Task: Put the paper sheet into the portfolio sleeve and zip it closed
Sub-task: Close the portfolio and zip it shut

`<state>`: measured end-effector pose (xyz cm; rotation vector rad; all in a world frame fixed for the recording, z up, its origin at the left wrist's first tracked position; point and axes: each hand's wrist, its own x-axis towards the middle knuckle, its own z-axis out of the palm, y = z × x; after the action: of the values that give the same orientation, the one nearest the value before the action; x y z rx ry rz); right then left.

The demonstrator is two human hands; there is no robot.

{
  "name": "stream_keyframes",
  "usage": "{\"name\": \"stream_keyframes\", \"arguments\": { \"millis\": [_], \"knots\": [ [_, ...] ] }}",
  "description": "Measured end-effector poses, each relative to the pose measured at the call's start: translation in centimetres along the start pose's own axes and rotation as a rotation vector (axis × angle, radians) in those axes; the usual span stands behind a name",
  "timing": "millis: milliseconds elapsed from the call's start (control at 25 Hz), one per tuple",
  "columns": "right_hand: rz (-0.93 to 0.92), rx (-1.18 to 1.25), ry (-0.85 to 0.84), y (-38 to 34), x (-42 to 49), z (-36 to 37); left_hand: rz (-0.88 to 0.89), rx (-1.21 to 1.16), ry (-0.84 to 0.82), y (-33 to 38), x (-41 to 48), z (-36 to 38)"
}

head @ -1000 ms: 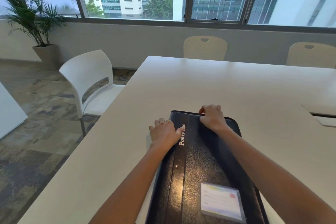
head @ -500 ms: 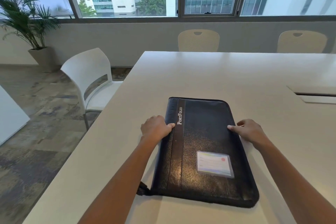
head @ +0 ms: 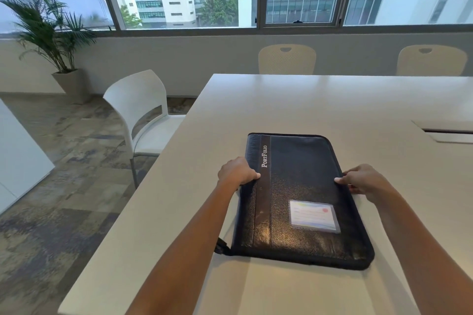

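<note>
A black leather portfolio (head: 302, 186) lies flat and closed on the white table (head: 320, 105), its spine with the word "PortFolio" on the left and a clear card pocket (head: 314, 216) on its cover. My left hand (head: 236, 171) grips the spine edge, thumb on top. On the opposite long edge my right hand (head: 364, 180) holds the portfolio, thumb on the cover. A zipper tab (head: 222, 247) sticks out at the near left corner. No paper sheet is visible.
A white chair (head: 138, 110) stands at the table's left side, and two cream chairs (head: 286, 59) stand at the far side. A cable hatch (head: 448, 133) is set in the table at right. A potted palm (head: 48, 28) stands far left.
My right hand has moved from the portfolio's far edge to its right edge. My left hand has shifted to grip the spine edge. The view has pulled back from the portfolio.
</note>
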<state>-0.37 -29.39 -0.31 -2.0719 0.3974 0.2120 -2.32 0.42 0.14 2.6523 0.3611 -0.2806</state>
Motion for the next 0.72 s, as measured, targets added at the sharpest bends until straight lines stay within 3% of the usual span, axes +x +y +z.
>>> {"name": "stream_keyframes", "arguments": {
  "millis": [280,720],
  "knots": [
    [-0.108,0.019,-0.009,-3.9,-1.3,3.4,-0.028,-0.172,0.019,-4.5,1.0,-3.6],
    [-0.167,0.003,-0.070,-9.2,-2.4,15.1,-0.151,-0.229,0.044,-14.3,2.2,-9.8]
  ]
}}
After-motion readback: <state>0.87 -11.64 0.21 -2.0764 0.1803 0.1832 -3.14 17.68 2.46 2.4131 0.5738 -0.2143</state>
